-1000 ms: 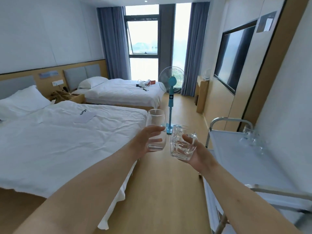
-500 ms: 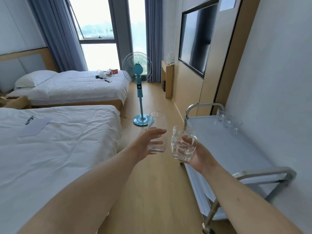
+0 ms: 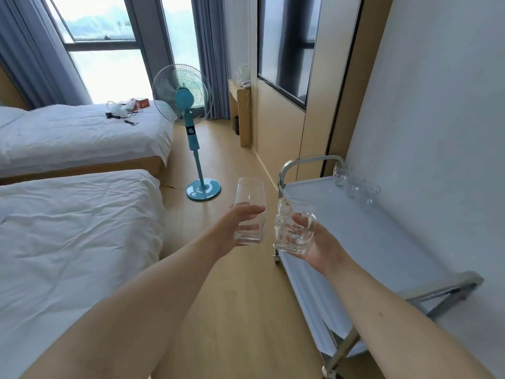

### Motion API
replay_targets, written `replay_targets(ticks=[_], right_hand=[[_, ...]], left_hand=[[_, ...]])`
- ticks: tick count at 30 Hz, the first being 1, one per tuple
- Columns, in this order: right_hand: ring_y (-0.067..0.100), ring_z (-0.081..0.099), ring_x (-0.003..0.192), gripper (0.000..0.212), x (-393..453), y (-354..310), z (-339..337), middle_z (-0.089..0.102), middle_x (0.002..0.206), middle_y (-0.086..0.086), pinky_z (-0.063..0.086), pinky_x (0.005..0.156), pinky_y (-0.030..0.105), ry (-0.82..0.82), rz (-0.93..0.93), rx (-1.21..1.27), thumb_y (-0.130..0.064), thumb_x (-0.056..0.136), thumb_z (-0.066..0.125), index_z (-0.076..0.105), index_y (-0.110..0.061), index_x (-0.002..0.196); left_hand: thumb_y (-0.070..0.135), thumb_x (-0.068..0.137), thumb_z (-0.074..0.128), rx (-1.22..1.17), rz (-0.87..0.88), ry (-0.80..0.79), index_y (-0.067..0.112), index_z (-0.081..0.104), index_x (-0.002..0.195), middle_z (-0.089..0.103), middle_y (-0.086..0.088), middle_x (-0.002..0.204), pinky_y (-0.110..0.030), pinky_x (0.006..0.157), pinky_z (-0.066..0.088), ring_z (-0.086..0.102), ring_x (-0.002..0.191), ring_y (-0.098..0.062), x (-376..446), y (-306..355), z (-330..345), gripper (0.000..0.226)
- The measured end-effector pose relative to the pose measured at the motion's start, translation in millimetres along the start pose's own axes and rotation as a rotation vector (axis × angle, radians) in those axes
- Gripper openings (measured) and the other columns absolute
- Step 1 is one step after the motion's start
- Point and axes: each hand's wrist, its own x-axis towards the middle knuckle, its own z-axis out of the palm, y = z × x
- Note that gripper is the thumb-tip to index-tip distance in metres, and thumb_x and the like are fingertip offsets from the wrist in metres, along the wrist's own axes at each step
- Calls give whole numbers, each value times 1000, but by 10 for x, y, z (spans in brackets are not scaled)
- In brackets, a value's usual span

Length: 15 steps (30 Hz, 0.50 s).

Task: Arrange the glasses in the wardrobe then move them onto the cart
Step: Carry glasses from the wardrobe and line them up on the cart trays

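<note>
Carry step. My left hand [image 3: 240, 222] wraps the tumbler [image 3: 249, 212]; my right hand [image 3: 314, 242] wraps the mug [image 3: 293, 228] — both upright, just short of the cart [image 3: 382, 242]. Next: set them beside the glasses [image 3: 355, 184] at its far end, gently.

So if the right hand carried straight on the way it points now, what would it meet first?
Probably the cart's top shelf: the right hand, holding a mug, points over its near edge. The glasses stand farther back; depth is unclear.
</note>
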Motion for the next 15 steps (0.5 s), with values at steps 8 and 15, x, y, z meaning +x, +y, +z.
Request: replay_targets(ticks=[8, 15], right_hand=[[34, 70, 107, 55, 964, -241, -388, 72, 118, 13, 58, 91, 50, 92, 10, -7, -42, 64, 92, 78, -18, 111], [37, 71, 105, 40, 1453, -439, -594, 73, 116, 17, 60, 82, 47, 213, 15, 65, -34, 71, 86, 79, -15, 105]], left_hand=[[32, 63, 87, 4, -52, -12, 17, 55, 136, 62, -7, 130, -50, 86, 60, 68, 111, -30, 1105, 329, 34, 81], [34, 57, 89, 40, -76, -57, 16, 61, 130, 62, -8, 131, -46, 75, 61, 69, 109, -31, 1814, 537, 108, 81]])
